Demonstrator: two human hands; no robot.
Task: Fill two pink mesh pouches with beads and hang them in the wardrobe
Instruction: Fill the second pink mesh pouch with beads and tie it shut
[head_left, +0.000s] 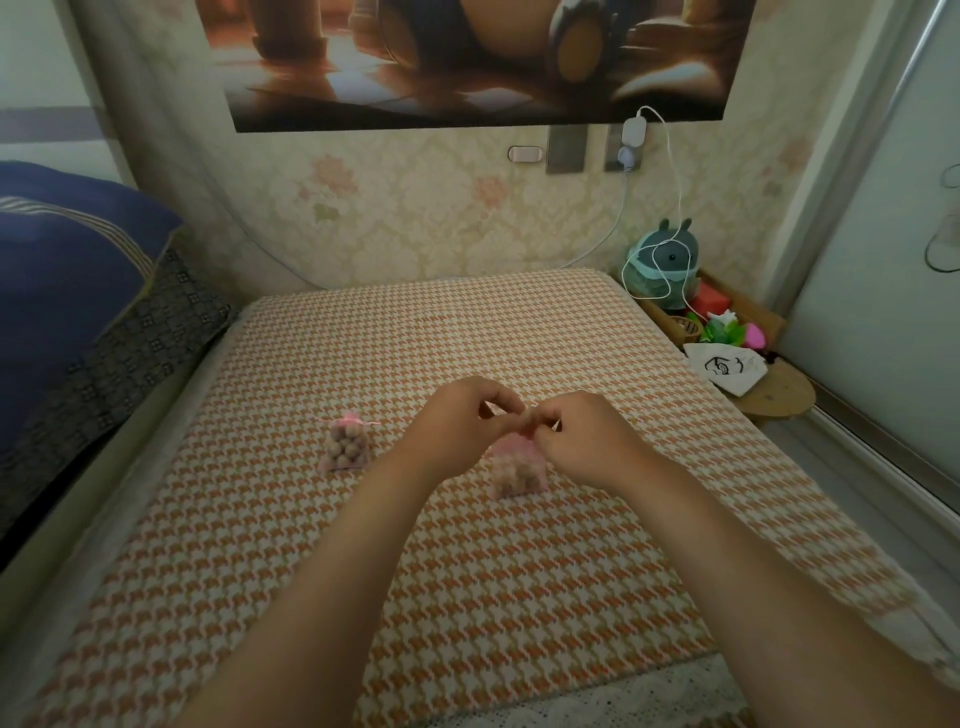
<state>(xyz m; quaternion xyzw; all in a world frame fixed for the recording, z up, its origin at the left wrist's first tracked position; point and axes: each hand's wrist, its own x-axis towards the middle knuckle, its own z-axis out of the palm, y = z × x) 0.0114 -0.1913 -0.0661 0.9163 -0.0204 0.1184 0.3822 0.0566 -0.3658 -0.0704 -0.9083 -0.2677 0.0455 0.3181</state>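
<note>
A bed (519, 571) covered in an orange and cream houndstooth cloth fills most of the room in front of me, running away to a wall with floral paper. A big poster (467, 62) hangs on that far wall. A dark blue pillow (67, 270) is heaped at the left edge, and a frosted sliding door (883, 260) closes off the right side. Beside the bed's far right corner stands a wooden box (769, 318) with a green plush toy (660, 270) in it, and a white cloth bag (724, 366) lies just near of it. Both bare forearms reach out over the middle of the bed. The left hand (462, 421) and the right hand (587, 441) meet fingertip to fingertip above the right pouch (519, 473), each grip pinched tight on its gathered pink neck. That pouch sits on the bed with beads inside it. The left pouch (348, 449) stands on the bed well left of the hands, touched by neither. Its top is drawn closed and its brownish beads (345, 453) show through the mesh.
</note>
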